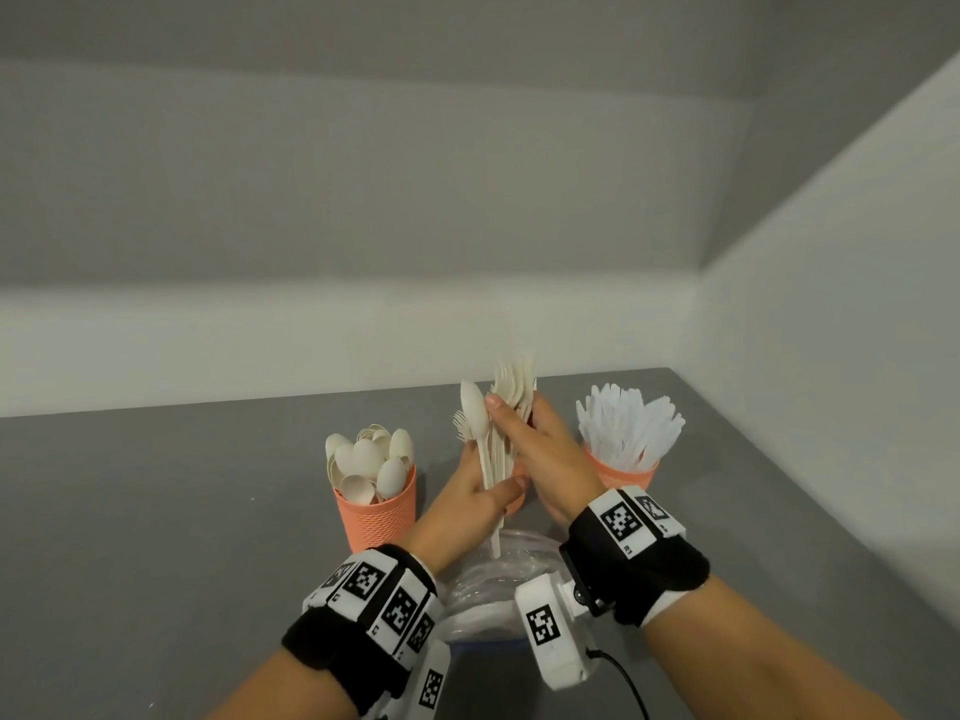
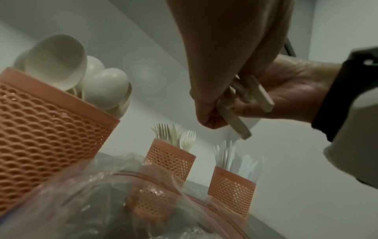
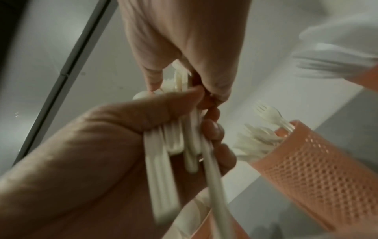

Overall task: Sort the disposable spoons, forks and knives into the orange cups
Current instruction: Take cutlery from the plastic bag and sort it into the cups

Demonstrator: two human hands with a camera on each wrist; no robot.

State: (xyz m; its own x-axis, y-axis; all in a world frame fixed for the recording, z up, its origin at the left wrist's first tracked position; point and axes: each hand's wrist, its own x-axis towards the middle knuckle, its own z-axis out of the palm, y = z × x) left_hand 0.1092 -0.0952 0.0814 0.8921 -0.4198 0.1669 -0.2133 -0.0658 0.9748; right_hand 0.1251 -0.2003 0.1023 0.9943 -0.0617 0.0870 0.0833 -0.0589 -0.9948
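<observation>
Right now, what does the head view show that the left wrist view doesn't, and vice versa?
Head only: the utensil heads, a spoon and fork tines, above the left hand, with the right hand pinching at them; the middle cup is hidden behind the hands.

Left wrist only: the whole fork cup with forks standing in it, the handle ends under the fist, and a clear plastic bag close up.

Both: the spoon cup and knife cup, filled.

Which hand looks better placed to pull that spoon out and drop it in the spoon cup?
Probably the right hand: its fingers already touch the spoon, while the left hand grips the bundle.
</observation>
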